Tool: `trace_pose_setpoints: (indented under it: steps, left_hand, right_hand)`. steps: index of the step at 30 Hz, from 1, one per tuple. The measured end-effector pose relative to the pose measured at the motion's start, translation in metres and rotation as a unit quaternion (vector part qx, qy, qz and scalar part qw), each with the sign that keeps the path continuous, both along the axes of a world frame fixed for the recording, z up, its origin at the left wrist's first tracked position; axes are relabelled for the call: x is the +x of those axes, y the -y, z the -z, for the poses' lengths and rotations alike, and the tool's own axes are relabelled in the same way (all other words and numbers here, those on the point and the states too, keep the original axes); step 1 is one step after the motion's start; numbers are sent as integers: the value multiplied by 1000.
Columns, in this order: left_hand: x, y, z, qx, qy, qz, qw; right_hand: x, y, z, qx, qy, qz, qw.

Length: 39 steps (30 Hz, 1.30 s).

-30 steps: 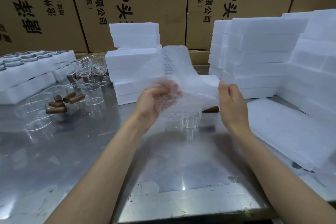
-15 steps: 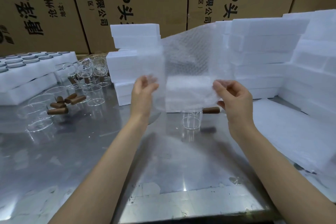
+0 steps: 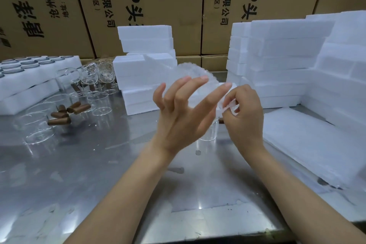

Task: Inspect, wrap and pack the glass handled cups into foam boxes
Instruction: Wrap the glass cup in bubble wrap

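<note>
Stretching across the foreground: a shiny steel bench (image 3: 69,174), backed by a wall of brown cardboard cartons (image 3: 158,6) printed with black characters. Stacked on it at centre and right, white foam boxes (image 3: 281,61); lying flat at the right edge, a pile of white foam sheets (image 3: 316,144). Resting at far left, foam trays (image 3: 29,77) with round pockets, each pocket showing a dark rim; contents hard to tell. Scattered beside them on the steel, clear glass cups with brown handles (image 3: 59,115), some upright, some on their sides. Standing just behind the wrists, one more glass cup (image 3: 208,132), partly hidden.

Raised above the bench, both hands. Left hand (image 3: 178,113) released, fingers spread and lightly bent, gripping nothing. Right hand (image 3: 243,111) pinching a crumpled bubble wrap sheet (image 3: 227,107) between thumb and fingertips.

Compared with half a second ago: wrap no longer stretched wide between both hands, now bunched at the right one; left hand let go and moved in front of it.
</note>
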<state>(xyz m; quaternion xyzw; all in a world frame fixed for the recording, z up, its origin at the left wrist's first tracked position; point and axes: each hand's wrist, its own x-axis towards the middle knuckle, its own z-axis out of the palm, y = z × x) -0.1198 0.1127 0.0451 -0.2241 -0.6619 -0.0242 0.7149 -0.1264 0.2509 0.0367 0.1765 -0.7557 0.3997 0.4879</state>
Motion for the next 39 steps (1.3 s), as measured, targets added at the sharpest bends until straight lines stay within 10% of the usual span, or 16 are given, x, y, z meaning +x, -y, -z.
trace_pose_setpoints:
  steps: [9, 20, 24, 31, 39]
  left_hand:
    - [-4, 15, 0, 47, 142, 76, 986]
    - [-18, 35, 15, 209, 323, 74, 920]
    - [-16, 32, 16, 206, 346, 94, 911]
    - [-14, 30, 15, 183, 382, 110, 899]
    - [-14, 32, 13, 221, 355, 108, 902]
  right_hand:
    - [-3, 0, 1, 4, -45, -1, 999]
    - [-24, -18, 9, -131, 272, 60, 951]
    - [-28, -20, 17, -60, 449, 27, 891]
    - [-22, -17, 17, 82, 480, 48, 872]
    - [-12, -12, -2, -106, 452, -243, 852]
